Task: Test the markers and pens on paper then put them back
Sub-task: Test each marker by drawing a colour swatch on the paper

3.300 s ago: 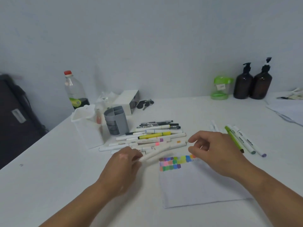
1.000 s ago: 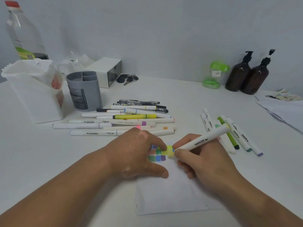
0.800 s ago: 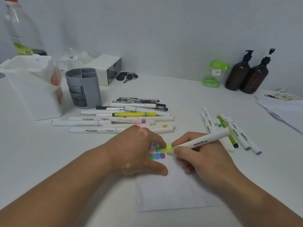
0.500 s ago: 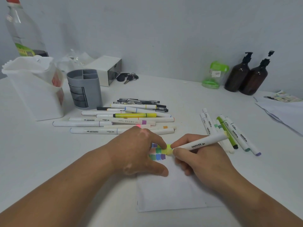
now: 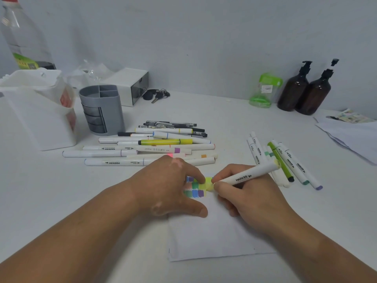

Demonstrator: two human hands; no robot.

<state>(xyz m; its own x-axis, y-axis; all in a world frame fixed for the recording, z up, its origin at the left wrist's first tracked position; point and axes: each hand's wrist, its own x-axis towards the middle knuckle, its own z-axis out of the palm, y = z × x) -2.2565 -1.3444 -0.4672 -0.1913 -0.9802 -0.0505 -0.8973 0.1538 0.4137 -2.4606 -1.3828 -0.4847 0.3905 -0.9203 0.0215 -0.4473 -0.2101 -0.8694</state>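
a few seconds back both hands were at the pile and nothing touched the sheet. now the right hand (image 5: pixel 255 199) has its grip clamped on a white marker (image 5: pixel 247 175), pinching the barrel low, tip down on the paper (image 5: pixel 214 237). over the last second a yellow-green patch (image 5: pixel 208 181) has filled in beside the older colour squares. the left hand (image 5: pixel 169 188) presses the paper to the bench (image 5: pixel 61 201) with straight fingers, grip apart, holding nothing.

i judge this marker works and its test is nearly done. it likely joins the small group (image 5: pixel 285 160) on the right, while the bigger pile (image 5: pixel 155 148) behind waits. no pen shows in the grey holder (image 5: pixel 102 111).

the held barrel reads "marker". so does the front marker of the pile (image 5: pixel 114 162), upside down. labels on the clear bottle (image 5: pixel 24 48) and green jar (image 5: pixel 265 90) are too blurred to read.
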